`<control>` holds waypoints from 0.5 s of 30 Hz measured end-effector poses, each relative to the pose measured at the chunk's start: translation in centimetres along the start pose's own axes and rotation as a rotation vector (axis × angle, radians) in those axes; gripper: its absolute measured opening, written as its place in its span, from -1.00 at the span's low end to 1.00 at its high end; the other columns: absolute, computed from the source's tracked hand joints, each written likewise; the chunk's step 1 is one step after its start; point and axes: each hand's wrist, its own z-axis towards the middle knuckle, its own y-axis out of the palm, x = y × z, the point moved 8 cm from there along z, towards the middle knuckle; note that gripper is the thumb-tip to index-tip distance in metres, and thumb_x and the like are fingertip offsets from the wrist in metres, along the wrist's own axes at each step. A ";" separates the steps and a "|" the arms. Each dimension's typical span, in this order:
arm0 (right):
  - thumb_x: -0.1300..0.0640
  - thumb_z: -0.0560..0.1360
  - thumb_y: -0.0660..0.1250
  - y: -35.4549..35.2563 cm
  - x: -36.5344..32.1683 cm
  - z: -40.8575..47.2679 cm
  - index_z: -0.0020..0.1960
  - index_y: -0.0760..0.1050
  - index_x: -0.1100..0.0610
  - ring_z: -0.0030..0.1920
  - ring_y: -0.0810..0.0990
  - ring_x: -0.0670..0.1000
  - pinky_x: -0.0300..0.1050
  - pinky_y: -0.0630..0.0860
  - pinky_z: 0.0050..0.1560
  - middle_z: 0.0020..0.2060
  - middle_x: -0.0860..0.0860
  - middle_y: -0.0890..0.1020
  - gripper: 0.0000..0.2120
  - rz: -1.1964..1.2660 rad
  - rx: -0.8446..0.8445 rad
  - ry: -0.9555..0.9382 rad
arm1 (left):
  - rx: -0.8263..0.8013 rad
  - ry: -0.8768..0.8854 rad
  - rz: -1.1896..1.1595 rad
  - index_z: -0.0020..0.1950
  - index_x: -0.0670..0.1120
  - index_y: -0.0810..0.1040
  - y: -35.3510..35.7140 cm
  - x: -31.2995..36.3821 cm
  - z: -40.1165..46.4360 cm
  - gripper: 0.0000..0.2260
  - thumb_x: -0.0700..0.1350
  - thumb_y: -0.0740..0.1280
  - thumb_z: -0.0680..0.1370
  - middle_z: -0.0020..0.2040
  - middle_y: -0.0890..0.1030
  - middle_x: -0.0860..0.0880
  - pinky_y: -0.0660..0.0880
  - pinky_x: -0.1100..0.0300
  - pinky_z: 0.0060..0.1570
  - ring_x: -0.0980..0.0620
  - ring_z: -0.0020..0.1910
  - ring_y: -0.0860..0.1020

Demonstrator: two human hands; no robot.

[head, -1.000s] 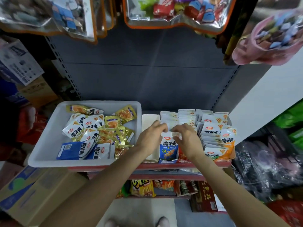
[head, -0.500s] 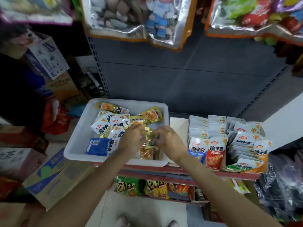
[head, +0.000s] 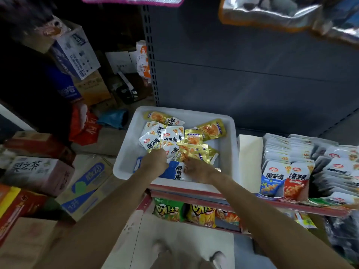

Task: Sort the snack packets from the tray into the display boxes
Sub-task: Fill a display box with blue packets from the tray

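Note:
A white tray (head: pixel 124 166) on the shelf holds several loose snack packets: white ones (head: pixel 153 142), gold ones (head: pixel 192 150) and blue ones (head: pixel 174 170) near the front rim. My left hand (head: pixel 155 162) lies knuckles-up on the front left of the pile, covering part of a blue packet. Beside it, my right hand (head: pixel 196 169) presses on a blue packet with its fingertips at the edge of a gold one. Both hands' fingers curl down out of sight. Display boxes (head: pixel 270 195) to the right hold upright rows of packets, blue-fronted (head: pixel 271 179) and red-fronted (head: pixel 296 181).
An empty cream box (head: pixel 249 162) stands between tray and display boxes. A grey shelf back panel (head: pixel 252 74) rises behind. Chip bags (head: pixel 169 209) fill the lower shelf. Cardboard cartons (head: pixel 83 187) pile up on the floor at left. Toy bags (head: pixel 272 14) hang overhead.
Both hands have left the display boxes and moved left into the tray, first over the gold packets, now lower onto the blue ones. The view has swung left.

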 end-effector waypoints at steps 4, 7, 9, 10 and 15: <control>0.15 0.62 0.12 0.0 0.0 0.1 0.47 0.21 0.21 0.43 0.27 0.13 -0.10 0.25 0.35 0.45 0.16 0.28 -0.57 0.006 -0.015 -0.035 | 0.028 0.015 -0.154 -0.34 -0.14 0.50 -1.3 -0.2 0.1 -0.77 -0.10 0.45 0.45 -0.27 0.59 -0.13 0.43 0.16 -0.25 -0.09 -0.20 0.60; 0.19 0.59 0.19 -0.5 0.0 -0.1 0.47 0.22 0.14 0.38 0.35 0.12 -0.02 0.30 0.35 0.41 0.12 0.36 -0.54 0.152 0.028 -0.093 | 0.118 0.085 -0.377 -0.41 -0.05 0.43 -2.8 0.3 -0.2 -0.70 -0.03 0.46 0.44 -0.31 0.58 -0.06 0.41 0.16 -0.23 -0.01 -0.27 0.52; 0.22 0.56 0.21 -1.8 0.2 -0.5 0.43 0.29 0.07 0.27 0.46 0.09 0.04 0.39 0.28 0.28 0.07 0.49 -0.55 0.262 0.145 -0.128 | 0.184 0.107 -0.381 -0.34 -0.04 0.41 -3.5 0.8 -0.5 -0.74 -0.06 0.42 0.48 -0.27 0.56 -0.01 0.43 0.13 -0.18 -0.02 -0.20 0.53; 0.23 0.55 0.22 -2.5 0.4 -0.9 0.42 0.31 0.04 0.25 0.48 0.10 0.08 0.41 0.27 0.26 0.07 0.51 -0.55 0.300 0.195 -0.134 | 0.167 0.124 -0.334 -0.25 -0.05 0.45 -3.3 1.1 -0.5 -0.81 -0.06 0.41 0.49 -0.19 0.57 -0.03 0.46 0.09 -0.12 -0.05 -0.11 0.55; 0.20 0.59 0.17 -3.0 2.0 -1.7 0.42 0.32 0.13 0.28 0.45 0.14 -0.04 0.38 0.26 0.28 0.11 0.48 -0.61 0.206 0.153 -0.046 | -0.166 0.098 0.069 0.10 -0.22 0.41 1.6 1.8 -0.1 -0.58 0.07 0.41 0.47 0.13 0.54 -0.23 0.41 0.09 -0.10 -0.18 0.09 0.53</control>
